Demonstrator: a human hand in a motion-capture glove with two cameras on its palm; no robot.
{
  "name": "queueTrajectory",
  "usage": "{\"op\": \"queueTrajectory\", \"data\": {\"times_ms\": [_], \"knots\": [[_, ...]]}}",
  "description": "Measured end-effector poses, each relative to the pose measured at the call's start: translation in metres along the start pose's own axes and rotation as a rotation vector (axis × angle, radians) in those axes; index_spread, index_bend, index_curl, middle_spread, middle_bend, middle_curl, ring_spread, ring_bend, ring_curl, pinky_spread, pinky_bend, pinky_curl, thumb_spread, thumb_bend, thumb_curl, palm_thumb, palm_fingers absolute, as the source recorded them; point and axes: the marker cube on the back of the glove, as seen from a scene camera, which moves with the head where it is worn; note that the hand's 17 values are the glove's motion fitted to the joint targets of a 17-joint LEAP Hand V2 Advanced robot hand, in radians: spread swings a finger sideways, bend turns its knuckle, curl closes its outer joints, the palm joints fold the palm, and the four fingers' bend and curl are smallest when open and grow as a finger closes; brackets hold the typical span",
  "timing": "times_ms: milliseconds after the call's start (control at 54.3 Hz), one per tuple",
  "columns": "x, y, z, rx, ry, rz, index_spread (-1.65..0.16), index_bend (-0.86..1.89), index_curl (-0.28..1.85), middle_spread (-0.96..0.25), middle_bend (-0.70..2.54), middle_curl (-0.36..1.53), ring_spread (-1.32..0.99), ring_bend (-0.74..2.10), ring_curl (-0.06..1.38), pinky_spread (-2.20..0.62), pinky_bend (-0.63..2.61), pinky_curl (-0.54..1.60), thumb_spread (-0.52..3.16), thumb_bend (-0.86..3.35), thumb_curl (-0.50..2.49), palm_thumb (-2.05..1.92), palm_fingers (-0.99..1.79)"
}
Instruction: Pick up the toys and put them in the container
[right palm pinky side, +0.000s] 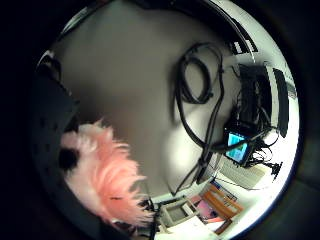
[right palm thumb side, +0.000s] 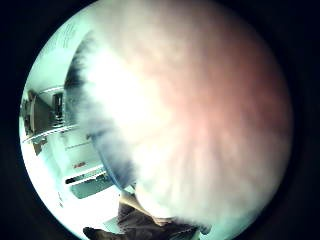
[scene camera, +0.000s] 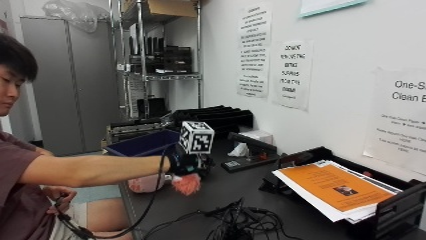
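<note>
Now your right hand has its fingers closed around the pink fluffy toy above the bench — the blue container sits just behind it, toward the shelving.

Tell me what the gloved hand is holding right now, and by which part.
The gloved right hand holds a fluffy pink toy, lifted above the dark table. The fur fills the palm, with the rest hanging below the hand. Which part of the toy is gripped cannot be told.
</note>
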Motion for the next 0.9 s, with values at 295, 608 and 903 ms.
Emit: {"op": "queueTrajectory", "data": {"times_ms": [295, 608, 903], "knots": [[-0.096, 0.027, -0.162, 0.123, 0.169, -0.117, -0.41, 0.65, 0.57, -0.21, 1.01, 0.67, -0.36, 1.19, 0.58, -0.34, 0.84, 0.42, 0.69, 0.06, 0.72, 0.61, 1.04], [-0.268, 0.031, -0.203, 0.193, 0.254, -0.332, -0.44, 0.67, 0.76, -0.19, 1.07, 0.76, -0.36, 1.26, 0.63, -0.34, 0.92, 0.46, 0.63, 0.01, 0.83, 0.62, 0.95], [-0.413, 0.034, -0.153, 0.218, 0.193, -0.589, -0.46, 0.64, 0.92, -0.18, 1.09, 0.82, -0.35, 1.3, 0.66, -0.34, 0.96, 0.48, 0.61, -0.01, 0.9, 0.63, 0.9]]}}
